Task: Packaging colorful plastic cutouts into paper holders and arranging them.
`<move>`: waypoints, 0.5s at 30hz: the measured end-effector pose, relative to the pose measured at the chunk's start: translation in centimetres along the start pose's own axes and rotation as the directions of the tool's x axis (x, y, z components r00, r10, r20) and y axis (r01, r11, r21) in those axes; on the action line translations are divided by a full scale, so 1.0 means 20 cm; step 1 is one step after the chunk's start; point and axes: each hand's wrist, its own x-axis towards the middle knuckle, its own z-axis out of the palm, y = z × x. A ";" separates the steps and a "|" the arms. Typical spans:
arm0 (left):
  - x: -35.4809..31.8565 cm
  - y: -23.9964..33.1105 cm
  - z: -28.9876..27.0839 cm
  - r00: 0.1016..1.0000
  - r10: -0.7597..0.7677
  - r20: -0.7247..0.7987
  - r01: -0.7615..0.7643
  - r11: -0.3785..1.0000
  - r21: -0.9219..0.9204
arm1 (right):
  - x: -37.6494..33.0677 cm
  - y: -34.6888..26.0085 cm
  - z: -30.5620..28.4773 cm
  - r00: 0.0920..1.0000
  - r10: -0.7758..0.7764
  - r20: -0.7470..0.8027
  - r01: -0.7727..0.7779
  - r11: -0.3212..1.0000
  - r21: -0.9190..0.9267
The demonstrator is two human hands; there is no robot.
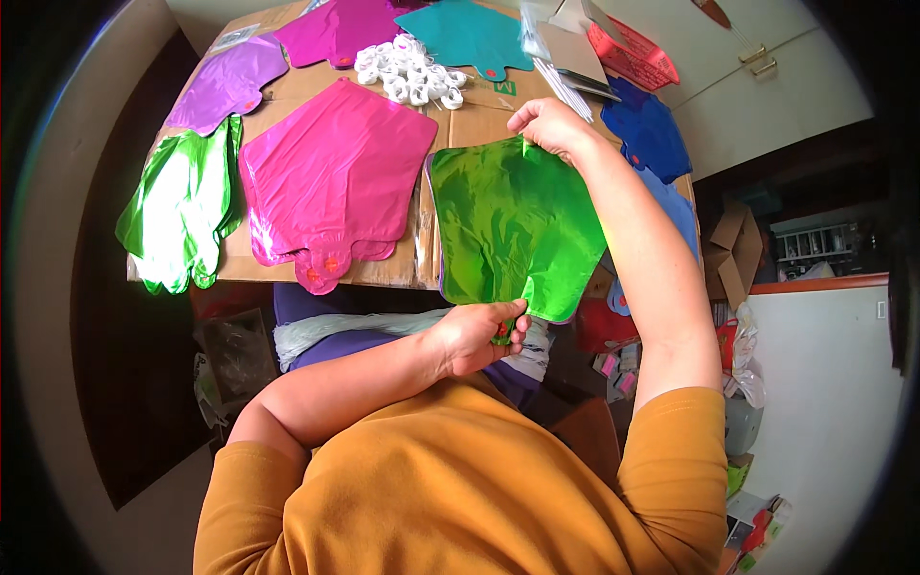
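Observation:
A flat, shiny green foil balloon [517, 230] is stretched upright between my two hands at the table's front edge. The fingers of my left hand [479, 335] are closed on its bottom tab, where a small red mark shows. At the top edge my right hand [551, 132] pinches the foil. A thin purple edge peeks out behind its left side. Just left of it lies a stack of pink foil balloons [335, 172], their tabs toward me. More green foil balloons [177, 211] hang over the table's left corner.
Cardboard [422, 235] covers the table. Purple [230, 81], magenta [335, 29], teal [470, 36] and blue foil balloons [650, 129] lie around it. White ribbon rolls [410, 72] are heaped at the back, and a red basket [632, 57] stands back right. An opened carton [736, 251] sits beyond.

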 end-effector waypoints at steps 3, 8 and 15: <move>0.01 0.00 -0.01 1.000 0.011 0.018 -0.011 1.000 -0.013 | 0.02 0.01 0.00 0.999 -0.030 0.011 0.030 0.999 0.042; 0.01 -0.01 -0.01 0.999 0.012 0.043 -0.012 1.000 -0.008 | 0.05 0.14 -0.03 0.962 -0.219 -0.164 0.234 0.969 0.079; 0.00 -0.01 -0.01 0.999 0.016 0.028 -0.016 1.000 -0.025 | -0.33 0.16 -0.20 0.995 0.086 -0.057 -0.095 0.978 -0.186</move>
